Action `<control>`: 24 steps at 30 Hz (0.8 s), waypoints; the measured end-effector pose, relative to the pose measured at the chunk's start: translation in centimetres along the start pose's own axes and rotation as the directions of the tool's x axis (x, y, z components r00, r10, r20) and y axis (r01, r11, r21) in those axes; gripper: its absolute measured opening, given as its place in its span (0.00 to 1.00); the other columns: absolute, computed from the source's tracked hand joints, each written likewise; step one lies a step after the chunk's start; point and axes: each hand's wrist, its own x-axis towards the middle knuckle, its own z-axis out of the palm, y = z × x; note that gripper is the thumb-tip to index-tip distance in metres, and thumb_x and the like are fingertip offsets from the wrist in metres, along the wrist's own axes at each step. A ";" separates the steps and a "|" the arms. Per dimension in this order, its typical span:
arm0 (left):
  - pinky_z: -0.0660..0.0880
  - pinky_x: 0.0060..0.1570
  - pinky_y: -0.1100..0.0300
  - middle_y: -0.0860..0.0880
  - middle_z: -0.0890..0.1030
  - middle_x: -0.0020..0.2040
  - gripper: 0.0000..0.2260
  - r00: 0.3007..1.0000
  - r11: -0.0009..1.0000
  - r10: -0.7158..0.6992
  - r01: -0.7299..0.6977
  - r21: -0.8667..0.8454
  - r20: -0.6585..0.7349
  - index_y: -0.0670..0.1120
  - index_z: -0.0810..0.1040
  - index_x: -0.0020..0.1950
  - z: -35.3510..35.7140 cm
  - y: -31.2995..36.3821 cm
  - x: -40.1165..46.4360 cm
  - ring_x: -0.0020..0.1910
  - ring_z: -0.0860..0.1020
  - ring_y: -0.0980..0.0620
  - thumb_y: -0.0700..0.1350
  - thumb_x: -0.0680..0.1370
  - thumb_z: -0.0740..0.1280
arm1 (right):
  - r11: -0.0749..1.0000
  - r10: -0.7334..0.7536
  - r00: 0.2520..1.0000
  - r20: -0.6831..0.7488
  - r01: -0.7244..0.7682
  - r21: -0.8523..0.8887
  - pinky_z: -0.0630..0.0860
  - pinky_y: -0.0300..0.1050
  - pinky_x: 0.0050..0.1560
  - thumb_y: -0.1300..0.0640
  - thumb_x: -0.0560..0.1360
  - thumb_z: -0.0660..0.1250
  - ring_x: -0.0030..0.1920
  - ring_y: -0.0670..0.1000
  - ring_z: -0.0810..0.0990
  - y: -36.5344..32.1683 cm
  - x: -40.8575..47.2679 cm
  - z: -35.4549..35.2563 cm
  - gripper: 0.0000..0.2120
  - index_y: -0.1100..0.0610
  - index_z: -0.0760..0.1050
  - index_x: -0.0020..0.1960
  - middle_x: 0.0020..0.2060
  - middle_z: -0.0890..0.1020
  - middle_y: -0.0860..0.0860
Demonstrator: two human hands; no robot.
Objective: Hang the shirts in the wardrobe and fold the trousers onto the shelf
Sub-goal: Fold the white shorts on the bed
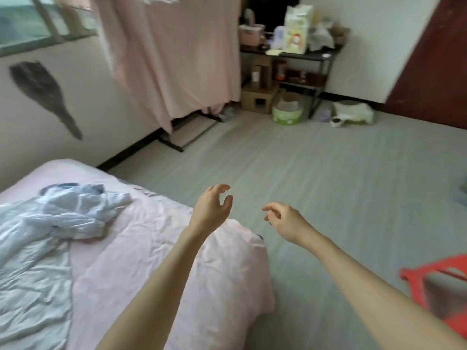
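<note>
Both hands hold nothing. The left hand (212, 207) hangs in the air above the foot corner of the bed, fingers loosely curled and spread, thumb apart from them. The right hand (285, 219) hangs beside it toward three o'clock, over the floor, fingers also slack and half curled, touching nothing. The two hands are near each other but do not meet.

Below the left forearm lies the bed with a wrinkled pale pink sheet (141, 238). On it, toward nine o'clock from the left hand and well apart from it, lies a crumpled pale blue-white shirt-like garment (73, 210), bunched at the top and spreading down along the left edge of the view.

The grey plank-patterned floor (316, 173) fills the middle. At four o'clock from the right hand stands a red plastic stool (434, 286), partly cut off by the edge.

At twelve o'clock, far from the hands, hangs a tall pale pink fabric wardrobe cover (177, 59) over a black metal frame. To its right stands a black metal shelf table (303, 55) loaded with boxes and a white printed package (297, 29) bearing a small picture; any writing on it is too blurred to read. Beneath sit cardboard boxes (257, 97) and a green-and-white round tub (288, 111). A dark red door (434, 61) stands at two o'clock.
</note>
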 end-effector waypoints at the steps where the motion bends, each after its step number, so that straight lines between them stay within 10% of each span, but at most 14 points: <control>1: 0.67 0.56 0.61 0.46 0.77 0.59 0.13 0.998 0.999 -0.036 0.037 0.014 -0.044 0.44 0.75 0.62 -1.1 -1.1 1.6 0.59 0.75 0.49 0.43 0.78 0.63 | 1.000 -0.026 0.999 0.044 0.026 0.007 0.69 0.38 0.52 0.58 0.79 0.55 0.53 0.49 0.77 -1.2 2.6 0.4 0.14 0.55 0.74 0.61 0.54 0.81 0.52; 9: 0.70 0.59 0.57 0.45 0.78 0.59 0.13 0.916 0.952 -0.292 0.307 0.010 -0.275 0.43 0.75 0.62 -3.0 -5.8 9.9 0.58 0.76 0.47 0.42 0.77 0.63 | 0.975 -0.214 0.936 0.279 0.224 -0.003 0.70 0.39 0.53 0.59 0.79 0.55 0.51 0.49 0.77 -5.1 17.9 1.6 0.14 0.57 0.73 0.61 0.53 0.81 0.54; 24: 0.67 0.61 0.56 0.44 0.75 0.63 0.15 0.518 0.712 -0.655 0.667 -0.219 -0.550 0.41 0.73 0.64 -3.2 -11.3 15.8 0.62 0.73 0.46 0.40 0.77 0.63 | 0.905 -0.348 0.736 0.581 0.425 0.004 0.72 0.47 0.56 0.64 0.77 0.55 0.53 0.57 0.79 -10.5 35.9 4.6 0.14 0.61 0.75 0.59 0.49 0.82 0.57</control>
